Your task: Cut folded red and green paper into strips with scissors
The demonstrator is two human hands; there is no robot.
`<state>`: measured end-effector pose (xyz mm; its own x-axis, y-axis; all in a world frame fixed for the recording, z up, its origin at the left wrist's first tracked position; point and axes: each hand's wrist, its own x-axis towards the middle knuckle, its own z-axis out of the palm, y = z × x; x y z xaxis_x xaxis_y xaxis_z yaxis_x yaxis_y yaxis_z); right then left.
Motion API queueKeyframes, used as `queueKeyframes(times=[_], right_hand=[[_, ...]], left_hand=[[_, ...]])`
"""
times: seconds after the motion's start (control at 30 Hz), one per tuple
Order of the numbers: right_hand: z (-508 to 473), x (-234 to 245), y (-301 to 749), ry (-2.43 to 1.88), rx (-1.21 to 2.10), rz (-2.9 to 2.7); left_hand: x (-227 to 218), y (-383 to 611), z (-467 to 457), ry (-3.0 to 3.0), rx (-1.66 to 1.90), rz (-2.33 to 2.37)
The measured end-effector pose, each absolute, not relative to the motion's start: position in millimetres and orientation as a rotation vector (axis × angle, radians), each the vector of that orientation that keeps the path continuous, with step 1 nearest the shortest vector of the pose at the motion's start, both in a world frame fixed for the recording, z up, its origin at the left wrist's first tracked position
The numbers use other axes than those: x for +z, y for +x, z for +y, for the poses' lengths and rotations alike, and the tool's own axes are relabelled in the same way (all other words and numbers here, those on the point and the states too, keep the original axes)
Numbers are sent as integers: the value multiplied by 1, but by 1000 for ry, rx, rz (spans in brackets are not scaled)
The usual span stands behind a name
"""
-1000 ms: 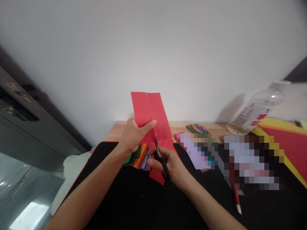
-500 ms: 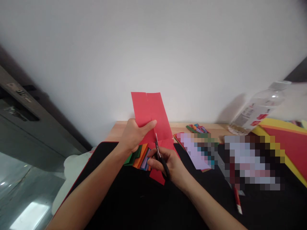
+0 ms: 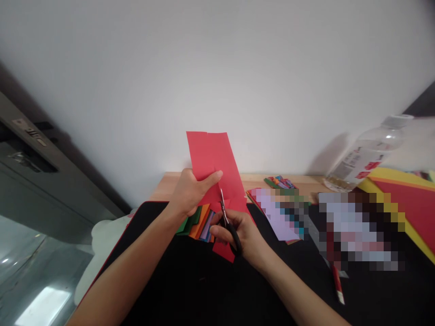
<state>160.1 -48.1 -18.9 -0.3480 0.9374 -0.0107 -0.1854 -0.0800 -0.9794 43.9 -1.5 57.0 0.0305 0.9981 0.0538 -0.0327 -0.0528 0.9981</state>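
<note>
My left hand [image 3: 192,190] pinches a sheet of red paper [image 3: 219,151] near its lower left, thumb on the front face. The sheet is held up before the wall and has a crease or slit running down its middle. My right hand [image 3: 239,231] grips black-handled scissors [image 3: 234,237], their blades pointing up at the lower part of the paper. Whether the blades are parted is hard to see. Beneath the hands, folded green, orange and purple papers [image 3: 204,222] lie on the black mat, with a small red paper piece [image 3: 223,251] beside them.
To the right lie a stack of coloured paper [image 3: 268,217], a patterned bundle [image 3: 280,182] and a red pencil [image 3: 337,284]. A clear bottle [image 3: 369,154] stands near the wall, beside large yellow and red sheets [image 3: 408,203]. Part of the right side is pixelated.
Almost nothing differs. The whole view has shifted very slightly; both hands, the paper and the scissors keep the same arrangement.
</note>
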Motion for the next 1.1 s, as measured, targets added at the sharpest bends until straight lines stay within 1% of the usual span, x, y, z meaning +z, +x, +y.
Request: queueKeyframes(times=[0.8, 0.93, 1.1], right_hand=[[-47, -25, 161, -915, 1562, -1305], [-47, -26, 159, -932, 1545, -1346], [-47, -29, 157, -946, 1598, -1366]], left_hand=[[57, 43, -2, 1216, 1252, 1137], [54, 31, 6, 1202, 1294, 1079], [62, 20, 11, 1228, 1405, 1051]])
